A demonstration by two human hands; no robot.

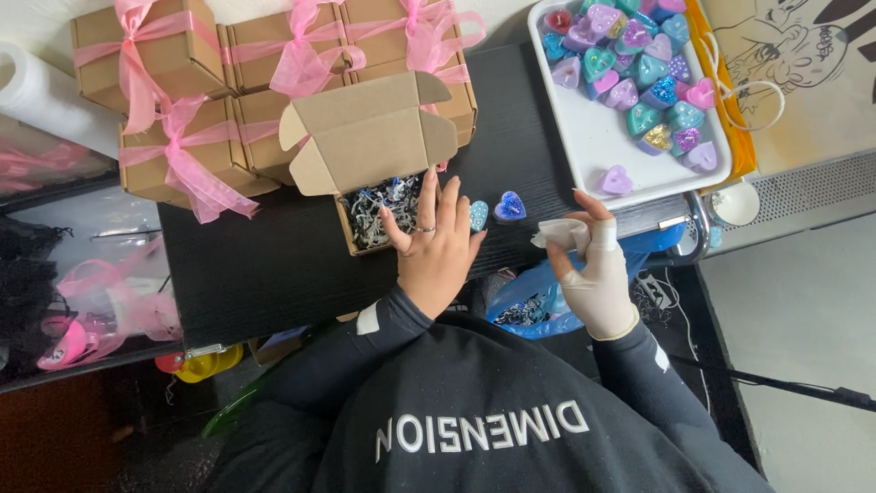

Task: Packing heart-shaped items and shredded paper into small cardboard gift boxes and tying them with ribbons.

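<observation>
— What does each hand grip?

— The left hand (436, 245) grips nothing: it lies flat, fingers spread, on the black table (265, 265), with its fingertips over the edge of the open cardboard box (370, 160). The right hand (591, 265), in a pale glove, pinches a crumpled white wipe (558, 233) between thumb and fingers.

— And their pose?

— Both forearms come up from dark sleeves. The left wrist is straight; the right hand is curled, close to the table's near edge.

— What about the small pieces?

— Two glittery heart-shaped pieces sit on the table between the hands — a teal heart (478, 215) just beside the left fingertips and a blue heart (509, 207) next to it.

— Containers?

— The open box holds shredded paper filling, grey and blue (its flap stands up behind). Closed boxes with pink ribbons (182, 100) are stacked behind it. A white tray (593, 137) holds many glossy hearts in teal, purple, pink and gold — one lilac heart (615, 180) lies alone near its front rim.
</observation>
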